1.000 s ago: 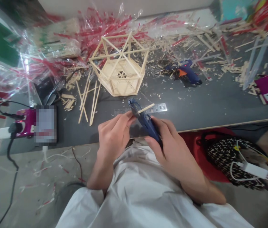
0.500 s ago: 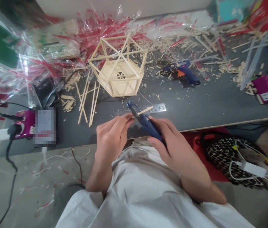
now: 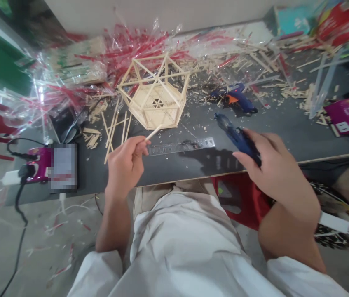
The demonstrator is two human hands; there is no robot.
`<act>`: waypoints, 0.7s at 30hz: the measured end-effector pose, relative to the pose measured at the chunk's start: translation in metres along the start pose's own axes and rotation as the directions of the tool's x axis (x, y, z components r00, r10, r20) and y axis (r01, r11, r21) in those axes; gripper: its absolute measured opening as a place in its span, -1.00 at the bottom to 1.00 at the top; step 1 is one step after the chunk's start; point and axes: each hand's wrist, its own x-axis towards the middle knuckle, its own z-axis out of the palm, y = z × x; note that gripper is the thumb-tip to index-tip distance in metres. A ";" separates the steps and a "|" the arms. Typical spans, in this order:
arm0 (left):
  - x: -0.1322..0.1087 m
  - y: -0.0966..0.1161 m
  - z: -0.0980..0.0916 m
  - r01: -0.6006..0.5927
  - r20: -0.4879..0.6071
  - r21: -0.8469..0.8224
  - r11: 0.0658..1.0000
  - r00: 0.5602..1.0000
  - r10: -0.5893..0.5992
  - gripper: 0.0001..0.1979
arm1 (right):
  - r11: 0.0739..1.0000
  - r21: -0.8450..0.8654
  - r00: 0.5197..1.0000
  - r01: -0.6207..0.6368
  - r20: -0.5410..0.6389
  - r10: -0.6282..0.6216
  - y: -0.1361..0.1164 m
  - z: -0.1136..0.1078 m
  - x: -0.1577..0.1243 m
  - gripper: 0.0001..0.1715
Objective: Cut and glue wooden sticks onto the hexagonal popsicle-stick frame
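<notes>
In my left hand [image 3: 126,165], closed between thumb and fingers, is a short thin wooden stick [image 3: 154,133] that points up toward the frame model. My right hand [image 3: 275,169] is wrapped around a dark blue hand cutter [image 3: 236,136], its head directed forward and left over the table. A clear plastic ruler [image 3: 180,147] lies flat between the two hands. Just beyond it stands a hexagonal wooden stick frame [image 3: 162,117] with a slatted base and crossed sticks on top. Several loose sticks [image 3: 112,130] lie left of this frame.
A blue glue gun [image 3: 240,99] with an orange trigger lies behind the cutter. Stick offcuts [image 3: 211,68] and plastic wrappers [image 3: 143,41] cover the back. A phone [image 3: 63,167] and a purple power strip [image 3: 40,165] sit at left. Another purple strip [image 3: 344,117] is at right.
My hands have moved apart: the left one a little leftward with the stick, the right one rightward with the cutter. The stick no longer lies across the cutter's head.
</notes>
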 end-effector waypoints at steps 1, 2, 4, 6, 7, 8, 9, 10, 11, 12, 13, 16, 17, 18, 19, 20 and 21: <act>0.004 -0.006 -0.003 0.002 0.033 0.018 1.000 0.999 -0.003 -0.76 | 0.998 -0.066 1.000 -0.015 -0.003 0.015 0.010 0.002 0.003 -0.27; 0.009 -0.011 -0.006 0.002 0.071 0.037 0.999 0.997 -0.005 -0.77 | 0.991 -0.128 0.999 -0.034 -0.003 0.034 0.020 0.005 0.007 -0.27; 0.018 -0.018 -0.008 -0.006 0.175 0.078 0.997 0.985 -0.008 -0.79 | 0.969 -0.232 0.997 -0.083 -0.019 0.081 0.039 0.012 0.013 -0.28; 0.029 -0.021 -0.007 -0.017 0.305 0.136 0.991 0.952 -0.025 -0.78 | 0.955 -0.281 0.995 -0.098 -0.016 0.097 0.059 0.020 0.017 -0.30; 0.034 -0.022 -0.005 -0.030 0.380 0.168 0.985 0.924 -0.036 -0.77 | 0.956 -0.283 0.996 -0.084 -0.005 0.086 0.068 0.023 0.017 -0.30; 0.040 -0.022 -0.002 -0.051 0.459 0.193 0.980 0.888 -0.045 -0.76 | 0.958 -0.279 0.997 -0.070 0.002 0.073 0.076 0.027 0.017 -0.30; 0.046 -0.022 0.002 -0.075 0.534 0.213 0.974 0.844 -0.052 -0.74 | 0.961 -0.270 0.998 -0.063 0.007 0.067 0.083 0.030 0.017 -0.29; 0.051 -0.022 0.007 -0.100 0.599 0.226 0.969 0.799 -0.057 -0.73 | 0.963 -0.260 0.997 -0.066 0.012 0.071 0.089 0.032 0.017 -0.28; 0.056 -0.021 0.012 -0.124 0.650 0.230 0.965 0.758 -0.057 -0.71 | 0.965 -0.251 0.996 -0.079 0.010 0.084 0.092 0.035 0.017 -0.27; 0.059 -0.021 0.017 -0.145 0.685 0.226 0.963 0.726 -0.052 -0.69 | 0.966 -0.240 0.995 -0.097 0.006 0.101 0.093 0.037 0.017 -0.26; 0.062 -0.021 0.022 -0.159 0.705 0.216 0.963 0.708 -0.041 -0.68 | 0.968 -0.223 0.993 -0.113 -0.005 0.115 0.092 0.038 0.018 -0.26; 0.061 -0.025 0.036 -0.182 0.691 0.173 0.968 0.722 0.012 -0.68 | 0.984 -0.147 0.993 -0.098 -0.078 0.087 0.072 0.040 0.024 -0.37; 0.059 -0.027 0.039 -0.184 0.671 0.165 0.969 0.741 0.026 -0.68 | 0.992 -0.110 0.993 -0.068 -0.108 0.056 0.062 0.040 0.027 -0.46; 0.057 -0.029 0.041 -0.184 0.647 0.164 0.969 0.762 0.035 -0.69 | 0.997 -0.067 0.990 -0.028 -0.140 0.018 0.050 0.040 0.030 -0.54; 0.055 -0.032 0.043 -0.184 0.622 0.167 0.969 0.782 0.041 -0.69 | 0.999 -0.014 0.988 0.029 -0.150 -0.031 0.038 0.040 0.035 -0.61; 0.054 -0.035 0.045 -0.185 0.599 0.168 0.968 0.799 0.049 -0.69 | 0.994 0.051 0.985 0.099 -0.148 -0.090 0.025 0.041 0.040 -0.65; 0.052 -0.037 0.046 -0.190 0.580 0.162 0.968 0.812 0.062 -0.68 | 0.978 0.122 0.978 0.172 -0.140 -0.154 0.013 0.043 0.045 -0.68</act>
